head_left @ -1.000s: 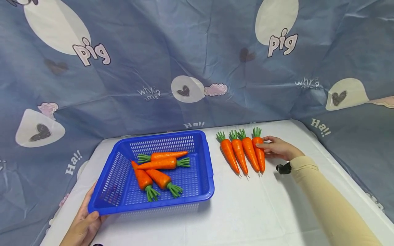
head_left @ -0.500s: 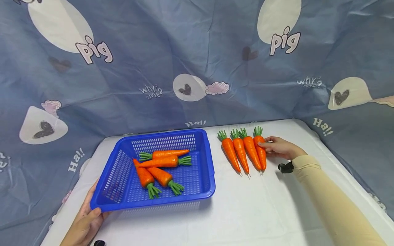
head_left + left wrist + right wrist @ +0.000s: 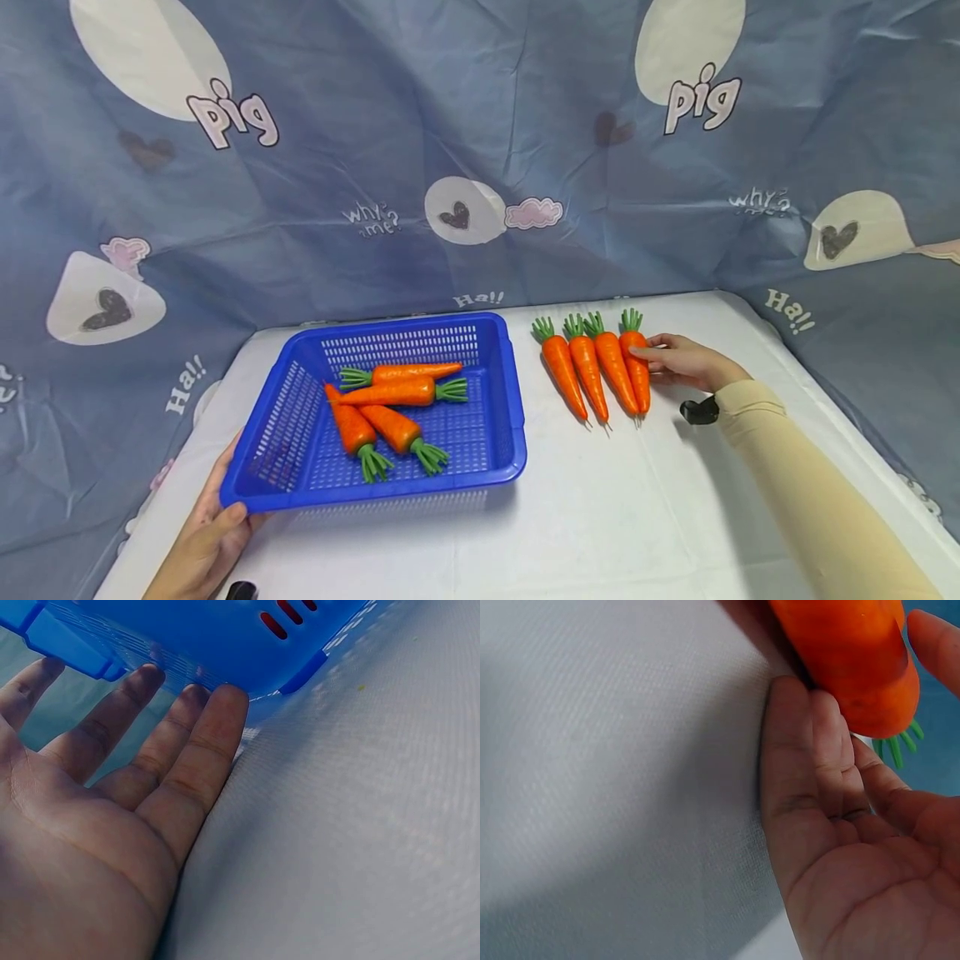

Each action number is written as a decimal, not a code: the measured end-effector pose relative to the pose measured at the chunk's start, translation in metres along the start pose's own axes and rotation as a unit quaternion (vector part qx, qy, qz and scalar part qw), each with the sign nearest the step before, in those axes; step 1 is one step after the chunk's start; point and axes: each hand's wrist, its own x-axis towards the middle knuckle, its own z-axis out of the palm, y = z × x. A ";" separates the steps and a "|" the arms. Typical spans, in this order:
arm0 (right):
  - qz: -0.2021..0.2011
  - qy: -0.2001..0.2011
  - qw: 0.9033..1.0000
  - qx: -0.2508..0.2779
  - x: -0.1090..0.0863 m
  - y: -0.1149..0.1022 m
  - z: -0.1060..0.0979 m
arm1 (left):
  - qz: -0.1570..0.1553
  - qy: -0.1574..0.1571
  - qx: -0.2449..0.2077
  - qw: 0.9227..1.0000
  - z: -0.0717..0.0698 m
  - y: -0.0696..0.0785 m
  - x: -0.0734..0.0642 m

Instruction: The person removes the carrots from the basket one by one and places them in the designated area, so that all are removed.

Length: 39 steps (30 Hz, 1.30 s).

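A blue plastic basket (image 3: 375, 496) holds several orange carrots with green tops, among them a carrot (image 3: 390, 392) lying across the others. At its near left corner is my left hand (image 3: 206, 542), the thumb by the rim. Straight fingertips of that hand meet the basket's outer wall (image 3: 187, 637) in the left wrist view. To the right, several carrots lie side by side in a row, tops away from me. My right hand (image 3: 686, 362) rests against the rightmost carrot (image 3: 636, 371), thumb over it. In the right wrist view its extended fingers (image 3: 787, 750) lie along the carrot's side.
A white cloth covers the table (image 3: 585, 517). Behind it and at both sides hangs a blue-grey printed curtain (image 3: 360, 150). A black wrist-worn piece (image 3: 700, 410) is under the right sleeve (image 3: 810, 483).
The rightmost carrot has been nudged left against its neighbour by the right hand. The whole head view has shifted slightly. The left hand stays at the basket's corner.
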 end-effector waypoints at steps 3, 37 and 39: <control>0.001 0.002 1.000 -0.008 0.001 0.002 0.001 | 0.007 -0.007 0.003 1.000 0.001 0.000 0.000; -0.049 0.079 0.994 0.049 -0.024 -0.023 -0.022 | 0.015 0.014 0.018 1.000 0.004 0.003 0.001; -0.059 0.079 0.994 0.053 -0.026 -0.033 -0.020 | 0.015 0.012 0.018 1.000 0.004 0.002 0.001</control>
